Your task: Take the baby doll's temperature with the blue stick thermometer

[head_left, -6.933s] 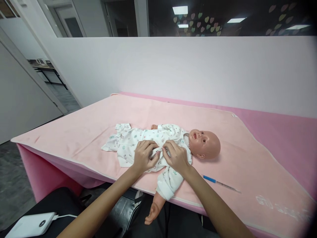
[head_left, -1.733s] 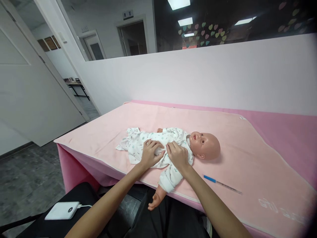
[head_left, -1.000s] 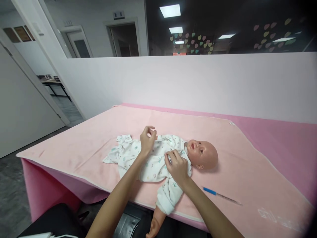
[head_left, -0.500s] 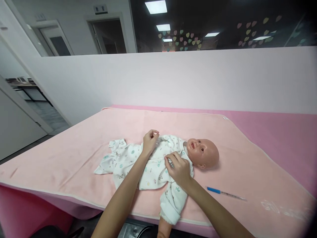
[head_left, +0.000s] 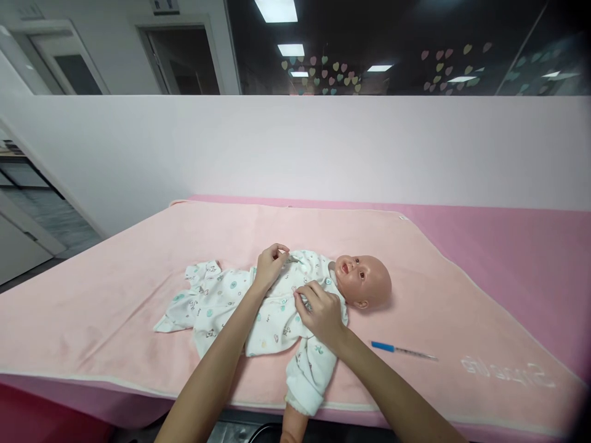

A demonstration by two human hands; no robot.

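Observation:
A baby doll (head_left: 364, 282) lies on its back, head to the right, in a white printed top (head_left: 272, 335) and trousers (head_left: 210, 307). One sleeved arm (head_left: 307, 381) of the doll reaches over the table's near edge. My left hand (head_left: 271, 264) is closed in a loose pinch at the far side of the doll's belly, touching the top; I cannot make out what is between its fingertips. Over the chest, my right hand (head_left: 321, 311) pinches the cloth of the top between thumb and fingers.
A thin stick with a blue end (head_left: 383, 347) lies right of my right forearm. Beneath everything spreads a peach mat (head_left: 124, 264) on a pink surface (head_left: 508, 246). A white wall (head_left: 295, 147) with a window above it rises behind.
The view has turned slightly right, so everything sits further left. My left hand has come down a little against the top. My right hand keeps its pinch on the cloth.

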